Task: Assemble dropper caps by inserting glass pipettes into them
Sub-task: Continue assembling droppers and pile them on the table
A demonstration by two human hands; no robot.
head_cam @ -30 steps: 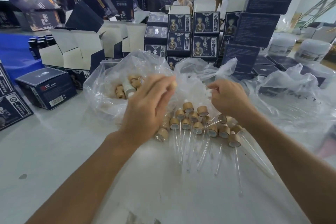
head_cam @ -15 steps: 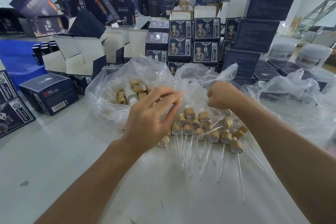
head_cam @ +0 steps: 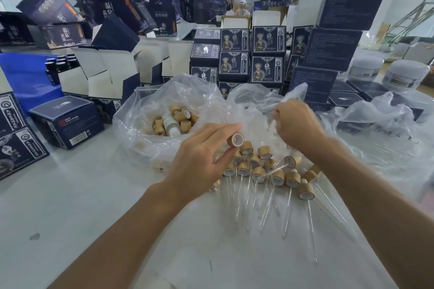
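My left hand pinches a single wood-coloured dropper cap at its fingertips, with the cap's white open end facing me. It hovers just above a pile of assembled droppers, caps at the top and glass pipettes pointing toward me. My right hand is curled, knuckles up, with its fingers inside a crumpled clear plastic bag. What those fingers hold is hidden. Further left, an open plastic bag holds several loose caps.
Dark blue product boxes are stacked behind the bags and to the left. Open white-lined cartons stand at the back left. White jars sit at the far right. More crumpled plastic lies on the right of the grey table.
My left hand has come down toward the pile and the cap now shows at its fingertips. My right hand has shifted slightly up and right into the plastic bag.
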